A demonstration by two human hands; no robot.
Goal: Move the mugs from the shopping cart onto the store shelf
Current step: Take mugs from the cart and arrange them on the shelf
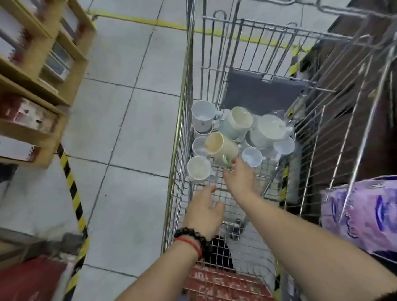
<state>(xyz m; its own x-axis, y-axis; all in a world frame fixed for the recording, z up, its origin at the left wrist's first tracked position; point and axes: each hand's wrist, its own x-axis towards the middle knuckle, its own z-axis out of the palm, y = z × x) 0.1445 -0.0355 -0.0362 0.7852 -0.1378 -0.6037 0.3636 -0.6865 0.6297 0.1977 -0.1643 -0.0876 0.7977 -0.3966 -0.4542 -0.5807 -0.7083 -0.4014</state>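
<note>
Both forearms reach down into the cart [183, 119]. Left hand [204, 212], with a bead bracelet [191, 235] and red cord at its wrist, hovers over the wire floor, fingers loosely spread and holding nothing. Right hand [240, 179] is further in, fingertips touching the base of a tilted cream mug [221, 147]; whether I have a closed pinch on it or only first contact, I cannot tell, as motion blur hides the fingers.

Mugs [266, 130] lie in a loose heap at the far end of the cart, roughly 9 in view, white, pale blue, green and cream, some upright, some leaning on each other. Shelf [33, 88] stands to my left across a strip of floor, its lower bays already holding boxed goods. None of the mugs in view is on it yet.

Risks, as I judge them:
1. Cream mug rests against its neighbours, so pulling it by the base could topple or chip those touching it.
2. A fingertip hold on a smooth base may slip.
3. Handles could snag the wire sides during the lift.
</note>
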